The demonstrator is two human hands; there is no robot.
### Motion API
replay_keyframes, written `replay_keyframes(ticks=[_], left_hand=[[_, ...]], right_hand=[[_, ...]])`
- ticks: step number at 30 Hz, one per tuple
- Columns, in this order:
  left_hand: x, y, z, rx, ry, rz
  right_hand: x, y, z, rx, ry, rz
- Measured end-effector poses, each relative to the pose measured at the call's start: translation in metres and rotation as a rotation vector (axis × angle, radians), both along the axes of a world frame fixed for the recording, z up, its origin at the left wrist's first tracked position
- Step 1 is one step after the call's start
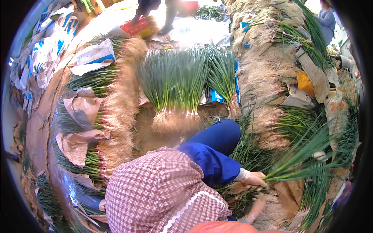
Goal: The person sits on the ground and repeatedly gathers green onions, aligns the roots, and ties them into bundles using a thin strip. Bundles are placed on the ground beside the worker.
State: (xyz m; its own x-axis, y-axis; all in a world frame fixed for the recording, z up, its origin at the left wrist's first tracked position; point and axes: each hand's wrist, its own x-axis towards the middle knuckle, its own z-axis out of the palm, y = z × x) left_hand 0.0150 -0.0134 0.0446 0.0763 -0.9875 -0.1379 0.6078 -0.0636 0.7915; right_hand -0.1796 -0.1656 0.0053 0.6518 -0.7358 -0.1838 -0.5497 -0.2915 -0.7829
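My left hand (253, 178), in a pale glove below a blue sleeve, grips several spring onions (294, 167) near their lower ends. Their green leaves fan out to the upper right. Just below it, my right hand (257, 206) is blurred near the stems and roots, so its grip cannot be made out. Loose spring onions (253, 154) lie tangled beyond my left hand. Under and beside the hands are pale fibrous roots (268, 212) and a piece of brown paper (287, 195). Checked cloth (151, 186) and a blue-clad knee (221, 135) hide part of the ground.
Spring onion bundles (180, 81) stand upright ahead, roots towards me. Rows of rooty bundles run along the left (119, 116) and right (262, 78), partly covered with paper sacking (84, 110). One person's hand (135, 19) touches a red package (137, 26); another person (325, 23) is far right.
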Motion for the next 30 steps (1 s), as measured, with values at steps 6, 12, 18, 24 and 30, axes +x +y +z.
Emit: replay_keyframes(ticks=[6,12,18,24,30], left_hand=[[0.001,0.002,-0.038,0.186,0.104,0.034],[-0.012,-0.013,-0.036,-0.103,0.261,-0.013],[-0.014,-0.012,-0.045,0.023,0.266,0.062],[-0.014,-0.010,-0.041,0.011,0.256,0.083],[-0.018,-0.011,-0.049,0.010,0.239,0.068]], right_hand=[[-0.007,-0.121,0.142,-1.046,0.133,-0.352],[0.000,-0.169,0.175,-0.899,0.524,-0.297],[0.011,-0.161,0.183,-0.890,0.504,-0.240],[0.029,-0.135,0.183,-0.937,0.390,-0.171],[0.047,-0.100,0.174,-0.935,0.315,-0.105]])
